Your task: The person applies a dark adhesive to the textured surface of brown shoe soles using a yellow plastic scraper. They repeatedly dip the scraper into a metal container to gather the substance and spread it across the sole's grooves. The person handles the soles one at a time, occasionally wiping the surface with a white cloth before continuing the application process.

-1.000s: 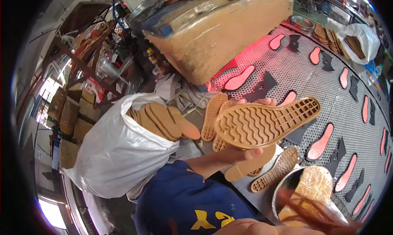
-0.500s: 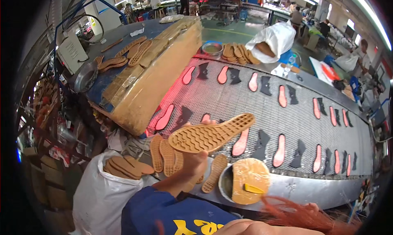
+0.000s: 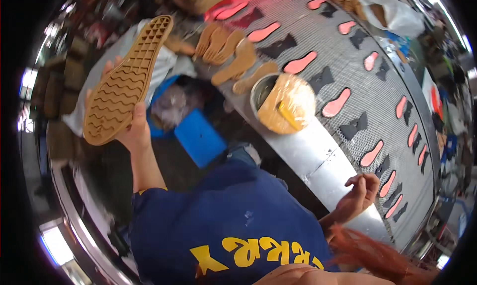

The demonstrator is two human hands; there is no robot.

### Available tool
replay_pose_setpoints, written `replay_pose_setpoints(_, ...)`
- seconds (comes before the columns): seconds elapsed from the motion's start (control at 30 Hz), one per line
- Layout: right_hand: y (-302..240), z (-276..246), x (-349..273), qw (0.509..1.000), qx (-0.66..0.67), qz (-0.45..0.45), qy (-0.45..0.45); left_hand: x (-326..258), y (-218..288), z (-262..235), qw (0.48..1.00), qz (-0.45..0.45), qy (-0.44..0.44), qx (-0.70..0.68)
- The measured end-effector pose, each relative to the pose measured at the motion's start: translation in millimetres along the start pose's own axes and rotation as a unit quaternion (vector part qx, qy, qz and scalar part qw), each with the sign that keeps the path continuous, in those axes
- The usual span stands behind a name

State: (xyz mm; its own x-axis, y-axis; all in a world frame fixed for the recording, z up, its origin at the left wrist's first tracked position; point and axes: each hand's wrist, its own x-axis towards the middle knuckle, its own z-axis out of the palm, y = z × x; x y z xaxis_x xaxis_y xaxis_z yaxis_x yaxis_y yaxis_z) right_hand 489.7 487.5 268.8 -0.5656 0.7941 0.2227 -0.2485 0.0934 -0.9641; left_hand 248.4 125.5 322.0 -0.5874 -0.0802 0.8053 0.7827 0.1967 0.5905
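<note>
L hand [image 3: 132,128] grips a tan sole [image 3: 121,84], tread up, in front of white bag [image 3: 164,61]. R of that hand: more soles [image 3: 240,64], then bowl [image 3: 256,92] w/ wrapped pad [image 3: 300,99]. Farther R, mesh belt [image 3: 348,61]: pink pcs [image 3: 336,104] + black pcs [image 3: 354,127] already laid out; held sole not yet down. R hand [image 3: 358,193] half-curled, nothing visible in it, by belt edge. Vs half a sec ago: sole's swung L, away from belt.
</note>
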Motion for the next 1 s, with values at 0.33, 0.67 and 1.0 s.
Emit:
replay_pose_setpoints(0.33,133,104,-89,0.729,-0.182,0.257,-0.608,-169,52,-215,0.914,-0.292,0.138,-0.246)
replay_pose_setpoints(0.67,414,114,-197,0.523,-0.587,0.133,-0.603,-485,-10,-267,0.403,-0.353,0.707,-0.461)
replay_pose_setpoints(1.0,831,281,-242,0.532,-0.523,0.068,-0.662,-755,24,-282,0.372,-0.44,0.812,-0.097)
